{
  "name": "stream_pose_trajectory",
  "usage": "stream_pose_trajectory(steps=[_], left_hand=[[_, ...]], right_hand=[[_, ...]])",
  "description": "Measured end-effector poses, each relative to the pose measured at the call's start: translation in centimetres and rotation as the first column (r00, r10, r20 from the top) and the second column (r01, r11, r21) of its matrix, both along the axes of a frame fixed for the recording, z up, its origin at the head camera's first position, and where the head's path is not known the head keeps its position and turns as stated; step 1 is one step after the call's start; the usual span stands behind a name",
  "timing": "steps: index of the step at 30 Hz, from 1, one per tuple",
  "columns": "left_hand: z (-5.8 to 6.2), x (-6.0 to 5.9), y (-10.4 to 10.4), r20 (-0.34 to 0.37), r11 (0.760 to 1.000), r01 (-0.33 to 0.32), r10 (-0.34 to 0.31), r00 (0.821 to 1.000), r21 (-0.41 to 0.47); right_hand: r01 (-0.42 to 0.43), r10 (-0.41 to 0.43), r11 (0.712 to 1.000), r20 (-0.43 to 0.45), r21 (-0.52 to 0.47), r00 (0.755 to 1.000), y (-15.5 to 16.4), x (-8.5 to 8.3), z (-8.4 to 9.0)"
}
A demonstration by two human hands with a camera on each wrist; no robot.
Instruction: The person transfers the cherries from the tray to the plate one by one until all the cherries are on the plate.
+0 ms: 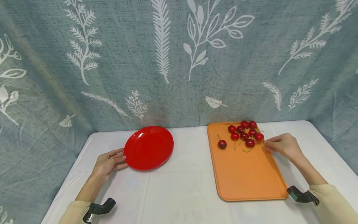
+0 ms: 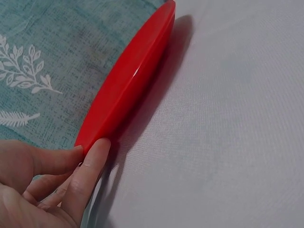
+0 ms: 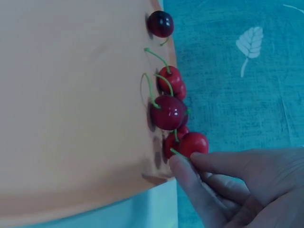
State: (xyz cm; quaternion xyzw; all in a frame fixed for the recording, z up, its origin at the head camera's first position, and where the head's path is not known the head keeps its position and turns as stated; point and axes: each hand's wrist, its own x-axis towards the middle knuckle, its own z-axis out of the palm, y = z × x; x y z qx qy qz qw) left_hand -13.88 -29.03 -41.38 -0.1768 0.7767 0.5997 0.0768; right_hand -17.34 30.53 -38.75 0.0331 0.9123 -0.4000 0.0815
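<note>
A glossy red plate (image 1: 149, 149) is at the left of the table, its near-left rim pinched by my left hand (image 1: 107, 163). In the left wrist view, that hand's fingers (image 2: 97, 152) lie on either side of the rim, and the plate (image 2: 128, 85) casts a shadow on the cloth. Several dark red cherries with green stems are clustered at the far end of an orange tray (image 1: 249, 174). At the tray's right edge, my right hand (image 1: 282, 145) pinches the stem of a cherry (image 3: 194, 143). One darker cherry (image 1: 222, 144) sits apart, left of the cluster.
A white cloth (image 1: 190, 180) covers the table between plate and tray. Behind it hangs a blue-green curtain (image 1: 179, 102) with white leaf prints. Each wrist carries a black device, the right one (image 1: 302, 196) close to the tray's near-right corner.
</note>
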Motion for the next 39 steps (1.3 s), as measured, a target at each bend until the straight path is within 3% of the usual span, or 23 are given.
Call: stream_pose_trajectory(steps=[12,24,33,39], left_hand=[[-0.1,0.0,0.0,-0.011,1.000,-0.008,0.008,1.000,0.014],[-0.3,0.1,0.0,-0.001,1.000,-0.019,0.019,1.000,0.016],[-0.5,0.2,-0.4,-0.016,1.000,-0.013,0.013,1.000,0.016],[-0.5,0.1,-0.1,-0.015,1.000,-0.015,0.015,1.000,0.012]], right_hand=[[-0.001,0.029,0.974,0.121,-0.226,0.992,-0.1,-1.4,1.2],[-0.051,0.107,0.928,0.132,-0.370,0.985,-1.3,-1.2,0.5],[-0.057,0.121,0.889,0.115,-0.454,0.986,-2.7,-1.0,0.0],[-0.049,0.115,0.884,0.116,-0.466,0.987,-3.9,-0.7,-0.3]])
